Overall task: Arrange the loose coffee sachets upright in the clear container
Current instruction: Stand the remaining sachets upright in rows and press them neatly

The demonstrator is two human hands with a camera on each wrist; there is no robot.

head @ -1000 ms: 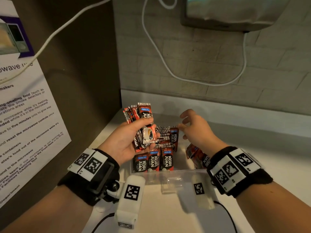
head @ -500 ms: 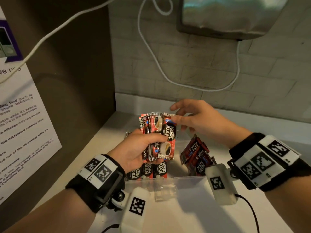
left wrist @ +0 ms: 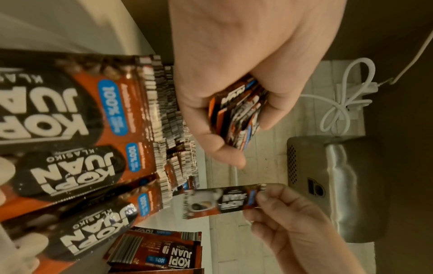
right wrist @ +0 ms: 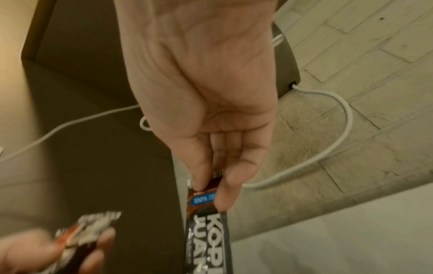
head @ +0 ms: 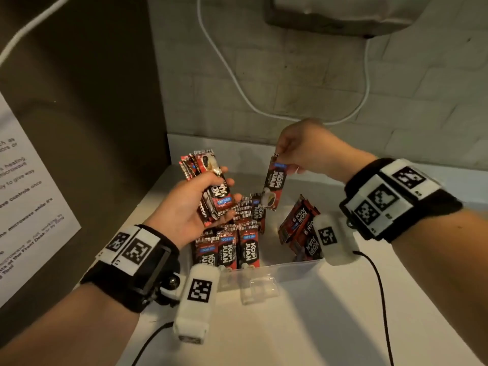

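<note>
My left hand (head: pixel 195 204) grips a bundle of red-and-black coffee sachets (head: pixel 208 186) above the left part of the clear container (head: pixel 274 270); the same bundle (left wrist: pixel 236 115) shows in the left wrist view. My right hand (head: pixel 298 151) pinches a single sachet (head: pixel 274 186) by its top edge, and it hangs upright over the container's middle. That sachet (right wrist: pixel 208 226) also appears in the right wrist view. Several sachets (head: pixel 229 249) stand upright at the container's left. Another group (head: pixel 301 225) leans at its right.
The container sits on a white counter (head: pixel 330 313) in a corner. A dark panel with a printed notice (head: pixel 29 196) stands at the left. Behind are a brick wall with a white cable (head: pixel 237 85) and a steel appliance (head: pixel 343 11) overhead.
My right hand has pulled one sachet out of the bundle in my left hand and carried it to the right, now hanging over the container. The view shifted slightly.
</note>
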